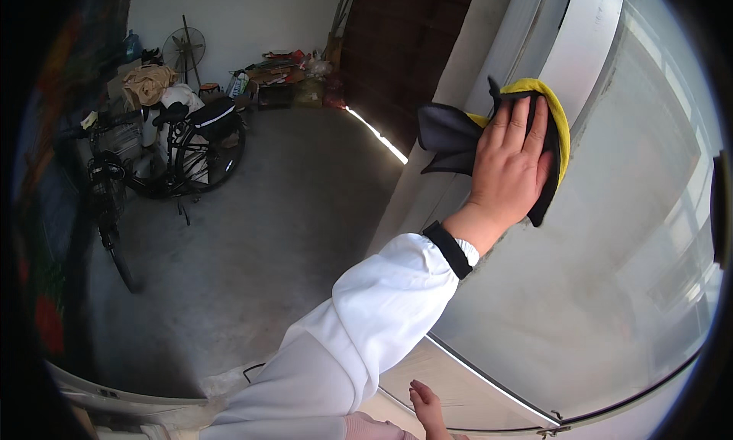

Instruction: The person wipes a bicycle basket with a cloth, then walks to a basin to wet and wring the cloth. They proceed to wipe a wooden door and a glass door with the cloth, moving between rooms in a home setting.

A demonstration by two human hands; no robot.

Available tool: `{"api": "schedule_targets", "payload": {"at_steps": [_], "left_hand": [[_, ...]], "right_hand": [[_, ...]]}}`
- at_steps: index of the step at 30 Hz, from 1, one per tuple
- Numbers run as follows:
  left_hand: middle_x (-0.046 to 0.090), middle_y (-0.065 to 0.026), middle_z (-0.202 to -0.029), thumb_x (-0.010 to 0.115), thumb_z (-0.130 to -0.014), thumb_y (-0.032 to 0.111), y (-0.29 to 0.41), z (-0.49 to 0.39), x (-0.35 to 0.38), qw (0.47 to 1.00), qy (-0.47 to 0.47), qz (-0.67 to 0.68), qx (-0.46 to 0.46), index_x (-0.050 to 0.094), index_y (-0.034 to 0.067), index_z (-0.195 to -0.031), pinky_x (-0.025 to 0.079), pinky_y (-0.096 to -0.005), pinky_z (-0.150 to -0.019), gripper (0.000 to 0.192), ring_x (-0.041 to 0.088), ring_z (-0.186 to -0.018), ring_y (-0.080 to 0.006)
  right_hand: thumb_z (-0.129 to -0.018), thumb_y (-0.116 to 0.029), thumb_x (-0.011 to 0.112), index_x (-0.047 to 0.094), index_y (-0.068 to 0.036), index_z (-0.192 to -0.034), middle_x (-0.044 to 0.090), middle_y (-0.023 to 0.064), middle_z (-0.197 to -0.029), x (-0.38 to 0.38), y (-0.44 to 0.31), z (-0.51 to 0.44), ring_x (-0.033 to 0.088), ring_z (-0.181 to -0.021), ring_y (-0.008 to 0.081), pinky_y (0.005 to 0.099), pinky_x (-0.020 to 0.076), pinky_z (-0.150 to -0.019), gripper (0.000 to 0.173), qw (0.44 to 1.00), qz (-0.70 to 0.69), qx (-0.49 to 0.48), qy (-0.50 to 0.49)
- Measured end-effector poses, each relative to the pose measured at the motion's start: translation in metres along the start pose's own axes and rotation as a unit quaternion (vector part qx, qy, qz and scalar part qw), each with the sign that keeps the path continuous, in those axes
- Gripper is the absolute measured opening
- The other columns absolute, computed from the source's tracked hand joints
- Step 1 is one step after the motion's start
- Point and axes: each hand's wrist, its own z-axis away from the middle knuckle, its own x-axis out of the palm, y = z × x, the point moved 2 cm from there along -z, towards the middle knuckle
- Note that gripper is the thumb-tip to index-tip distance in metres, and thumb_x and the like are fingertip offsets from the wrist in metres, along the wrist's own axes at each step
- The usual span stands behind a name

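My left hand, in a white sleeve with a black band at the wrist, lies flat on a black and yellow cloth. It presses the cloth against the pale frame beside a large glass pane. The fingers point upward, and a dark folded part of the cloth sticks out to the left of the hand. My right hand is low in the picture, near the lower panel, with its fingers loosely bent and nothing visible in it.
A black bicycle stands on the grey floor at the left. Behind it are a brown paper bag, a fan and piled boxes and bags along the wall. A dark door is beyond the frame.
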Motion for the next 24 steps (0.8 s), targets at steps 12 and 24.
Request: {"api": "schedule_targets", "payload": {"at_steps": [12,24], "left_hand": [[0.031,-0.0231,-0.158,0.059,-0.091,0.013,-0.017,0.167,-0.047,0.969,-0.214,-0.036,-0.117,0.042,-0.004,-0.148,0.038,-0.046,-0.111,0.062,0.046,-0.132,-0.0422],[0.04,-0.0211,-0.151,0.058,-0.098,0.025,-0.07,0.284,-0.189,0.882,-0.116,-0.031,-0.455,0.04,0.005,-0.149,0.046,-0.0406,-0.105,0.059,0.052,-0.127,-0.0365]], "right_hand": [[-0.099,-0.012,0.063,0.064,0.001,-0.13,0.072,0.0166,-0.117,0.02,-0.018,-0.073,0.069,-0.105,0.0196,0.0313,0.0547,-0.09,0.034,0.991,0.056,-0.065,-0.099],[-0.099,-0.009,0.062,0.064,0.002,-0.127,0.073,0.0128,-0.114,0.097,-0.043,-0.133,0.069,-0.103,0.0174,0.0287,0.0524,-0.092,0.03,0.946,0.02,-0.086,-0.311]]}}
